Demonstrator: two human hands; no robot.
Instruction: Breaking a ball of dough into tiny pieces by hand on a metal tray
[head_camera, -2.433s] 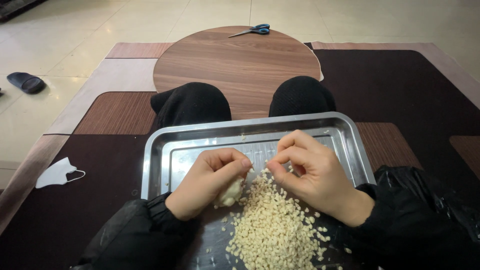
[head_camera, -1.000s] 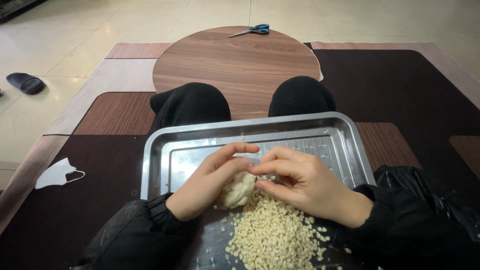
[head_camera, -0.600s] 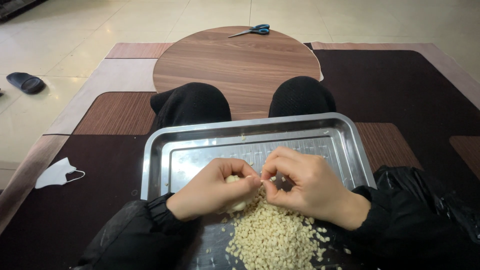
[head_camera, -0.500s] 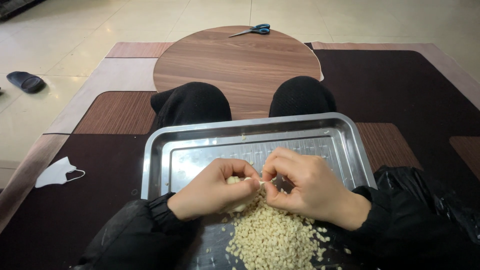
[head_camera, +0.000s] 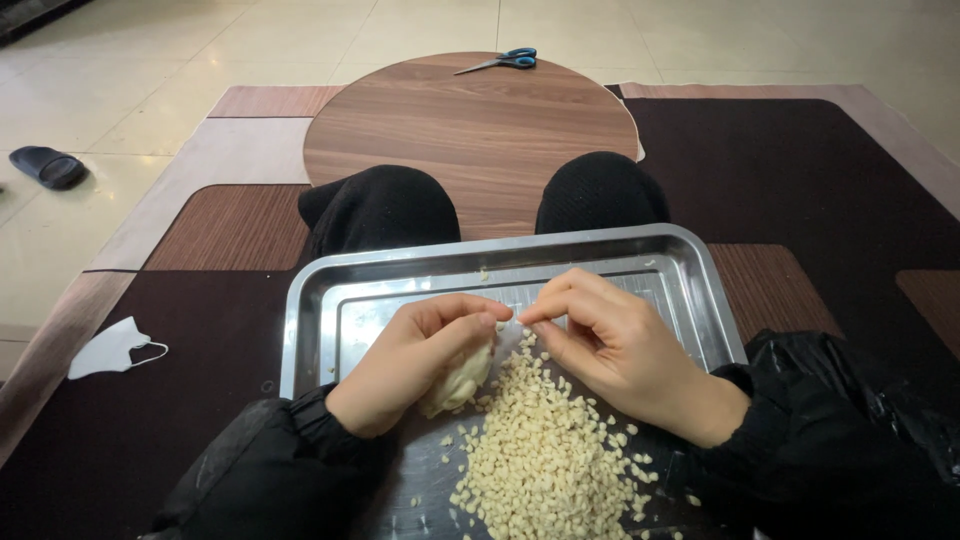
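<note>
A steel tray (head_camera: 690, 262) rests on my lap. My left hand (head_camera: 420, 352) is closed around a pale lump of dough (head_camera: 458, 380). My right hand (head_camera: 612, 345) pinches at the lump's top with thumb and forefinger, the fingertips of both hands touching near the tray's middle. Under and in front of my hands lies a heap of several small dough bits (head_camera: 545, 450), spread toward the near edge of the tray.
A round wooden low table (head_camera: 470, 130) stands beyond my knees (head_camera: 385, 205), with blue-handled scissors (head_camera: 500, 62) at its far edge. A white face mask (head_camera: 112, 348) lies on the rug at the left. A dark slipper (head_camera: 48, 166) sits on the tiled floor.
My right hand came in to the dough lump, pinched at it, and now draws slightly apart at the top. My left hand keeps hold of the lump.
</note>
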